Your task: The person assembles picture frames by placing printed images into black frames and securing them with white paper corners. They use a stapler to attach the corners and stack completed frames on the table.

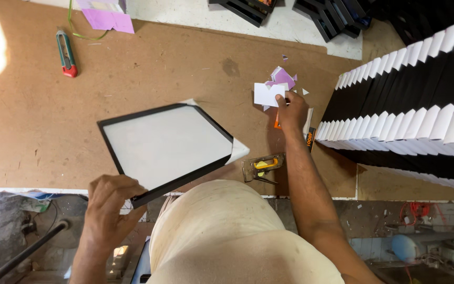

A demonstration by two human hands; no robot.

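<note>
A black picture frame [166, 144] with a pale panel lies tilted on the brown board table [148, 68], a white sheet corner sticking out under its right side. My left hand [110, 208] grips the frame's near left corner at the table's front edge. My right hand [291, 109] reaches out to the right of the frame and pinches a small white paper piece [267, 94] from a heap of white and purple scraps [282, 78].
A long row of stacked black frames with white corner pieces [411, 113] fills the right side. A red and green utility knife [66, 52] lies far left, purple paper [109, 18] behind it. A yellow-handled tool [262, 165] lies near the front edge. More black frames [290, 10] sit at the back.
</note>
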